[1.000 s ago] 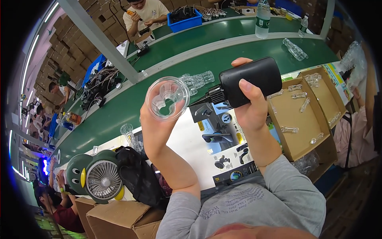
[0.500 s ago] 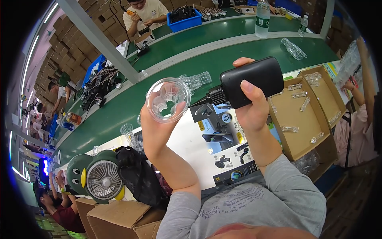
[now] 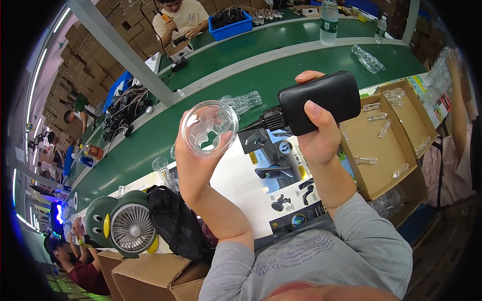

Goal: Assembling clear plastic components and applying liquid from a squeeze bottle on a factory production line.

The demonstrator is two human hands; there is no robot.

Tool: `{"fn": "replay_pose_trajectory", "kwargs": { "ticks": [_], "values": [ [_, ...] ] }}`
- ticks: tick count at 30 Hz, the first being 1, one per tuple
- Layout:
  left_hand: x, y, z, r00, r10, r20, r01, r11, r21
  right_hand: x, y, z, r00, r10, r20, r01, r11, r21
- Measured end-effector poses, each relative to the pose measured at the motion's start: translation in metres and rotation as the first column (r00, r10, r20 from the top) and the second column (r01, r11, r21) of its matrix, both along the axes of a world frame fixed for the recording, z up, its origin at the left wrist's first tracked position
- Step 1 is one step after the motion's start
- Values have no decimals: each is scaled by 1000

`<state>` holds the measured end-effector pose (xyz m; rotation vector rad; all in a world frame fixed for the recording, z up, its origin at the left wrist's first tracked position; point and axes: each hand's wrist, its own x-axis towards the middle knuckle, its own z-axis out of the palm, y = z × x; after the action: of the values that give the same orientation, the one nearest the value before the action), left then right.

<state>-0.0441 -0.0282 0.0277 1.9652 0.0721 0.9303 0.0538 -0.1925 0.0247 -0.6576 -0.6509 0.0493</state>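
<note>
My left hand (image 3: 197, 168) is closed around a clear round plastic piece (image 3: 211, 118), with its wide open rim turned up and a lobed hollow inside. My right hand (image 3: 324, 138) grips a black squeeze bottle (image 3: 319, 103), tipped sideways. The bottle's thin pointed nozzle (image 3: 271, 120) aims left, its tip at the clear piece's right rim; whether they touch I cannot tell. Behind the clear piece, another clear plastic part (image 3: 243, 102) lies on the green table. A similar clear part (image 3: 163, 170) is beside my left forearm.
On the right, cardboard trays (image 3: 369, 170) hold several small clear parts. Printed cardboard (image 3: 246, 210) covers the worktop below my hands. A penguin-shaped fan (image 3: 133, 228) and a black bag (image 3: 175, 226) stand left. A water bottle (image 3: 329, 25) stands farther back. A co-worker sits across the table.
The clear piece has tilted slightly in my left hand, showing more of its inside. The black bottle stays nearly still. The view has shifted a little.
</note>
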Motion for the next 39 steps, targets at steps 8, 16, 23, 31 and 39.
{"fn": "replay_pose_trajectory", "kwargs": {
  "ticks": [8, 16, 23, 31, 39],
  "values": [
    [-1, 4, 1, 1000, -9, 21, 6, 992, 130, 2, 1, 2, 999, 19, -31, -16, 997, 80],
    [0, 0, 1, 991, -30, 132, 32, 999, -6, 5, -2, 1, 1000, -10, 1, 10, 1000, 22],
    [-2, 3, 0, 993, -20, 115, 19, 1000, 8, 5, -3, 2, 1000, -7, -23, 7, 1000, 16],
    [-2, 3, -2, 977, -56, 206, 58, 998, -3, 5, -3, 3, 999, -20, -39, 20, 1000, 4],
    [-1, 3, -1, 967, -20, 252, 15, 1000, 20, 8, -3, 1, 999, -3, -54, 4, 1000, 13]
  ]
}}
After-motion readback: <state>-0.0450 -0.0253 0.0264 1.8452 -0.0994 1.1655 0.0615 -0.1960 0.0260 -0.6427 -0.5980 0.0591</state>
